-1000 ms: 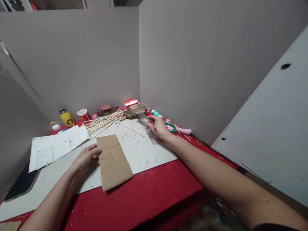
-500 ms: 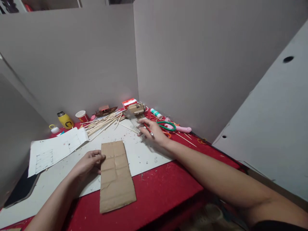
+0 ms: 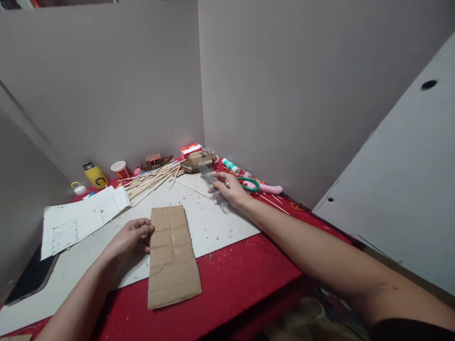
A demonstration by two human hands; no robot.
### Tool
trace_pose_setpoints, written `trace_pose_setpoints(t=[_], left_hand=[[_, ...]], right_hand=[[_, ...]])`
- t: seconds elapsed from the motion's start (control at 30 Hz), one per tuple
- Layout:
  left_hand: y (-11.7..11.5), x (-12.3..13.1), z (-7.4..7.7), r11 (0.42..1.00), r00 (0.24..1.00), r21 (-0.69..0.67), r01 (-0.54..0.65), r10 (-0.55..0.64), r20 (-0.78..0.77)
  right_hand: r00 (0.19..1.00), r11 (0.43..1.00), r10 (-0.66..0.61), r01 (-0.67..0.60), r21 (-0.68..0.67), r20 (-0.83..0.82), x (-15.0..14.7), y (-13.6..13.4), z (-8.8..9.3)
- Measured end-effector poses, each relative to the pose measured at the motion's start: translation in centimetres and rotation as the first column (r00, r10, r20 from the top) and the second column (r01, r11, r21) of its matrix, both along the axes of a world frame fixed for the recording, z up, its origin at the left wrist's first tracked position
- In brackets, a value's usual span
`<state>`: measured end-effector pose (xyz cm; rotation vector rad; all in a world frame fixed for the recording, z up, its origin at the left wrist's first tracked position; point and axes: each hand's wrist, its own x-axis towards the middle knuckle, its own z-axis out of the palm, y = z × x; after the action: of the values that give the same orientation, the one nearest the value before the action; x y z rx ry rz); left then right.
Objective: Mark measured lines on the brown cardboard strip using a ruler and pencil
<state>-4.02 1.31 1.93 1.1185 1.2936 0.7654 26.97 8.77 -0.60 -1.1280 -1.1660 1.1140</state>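
Observation:
A creased brown piece of cardboard (image 3: 172,255) lies lengthwise across the table's front edge area. My left hand (image 3: 133,237) pinches its upper left edge between thumb and fingers. Farther to the right, my right hand (image 3: 231,188) is closed over a clear ruler (image 3: 208,174), which slants beneath the fingers on the white sheet. A slim red pencil (image 3: 221,179) also sits in that hand, mostly hidden by the fingers. Just beyond the right hand are green-handled scissors (image 3: 250,184) and a pink tool (image 3: 270,190).
A white sheet (image 3: 227,232) with scraps covers part of the red table (image 3: 241,279). Thin wooden sticks (image 3: 152,182), a model boat (image 3: 155,162), a cardboard model (image 3: 199,160), a glue stick (image 3: 231,165), a paper cup (image 3: 121,170), a yellow bottle (image 3: 95,175) and drawings (image 3: 85,220) lie around.
My right hand has shifted slightly right with the ruler and pencil, and the ruler now appears flatter against the sheet. My left hand still pinches the cardboard in about the same place.

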Motion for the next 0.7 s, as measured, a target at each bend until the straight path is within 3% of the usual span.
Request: trace_pose_setpoints(t=[0.3, 0.43, 0.57, 0.7], left_hand=[[0.3, -0.1, 0.0, 0.999, 1.000, -0.045, 0.021, -0.021, 0.018], [0.2, -0.2, -0.1, 0.998, 0.999, -0.043, 0.039, -0.039, 0.003], [0.1, -0.1, 0.1, 0.999, 0.999, -0.022, 0.037, -0.038, -0.024], [0.1, -0.2, 0.1, 0.999, 0.996, 0.050, -0.009, 0.014, -0.090]], right_hand=[[0.999, 0.999, -0.040, 0.040, 0.009, -0.012, 0.3, 0.4, 0.0], [0.995, 0.994, 0.095, -0.096, 0.059, 0.024, -0.3, -1.0, 0.6], [0.961, 0.951, 0.249, -0.266, 0.158, 0.120, -1.5, -3.2, 1.2], [0.918, 0.911, 0.318, -0.366, 0.192, 0.237, -2.3, -4.1, 1.4]])
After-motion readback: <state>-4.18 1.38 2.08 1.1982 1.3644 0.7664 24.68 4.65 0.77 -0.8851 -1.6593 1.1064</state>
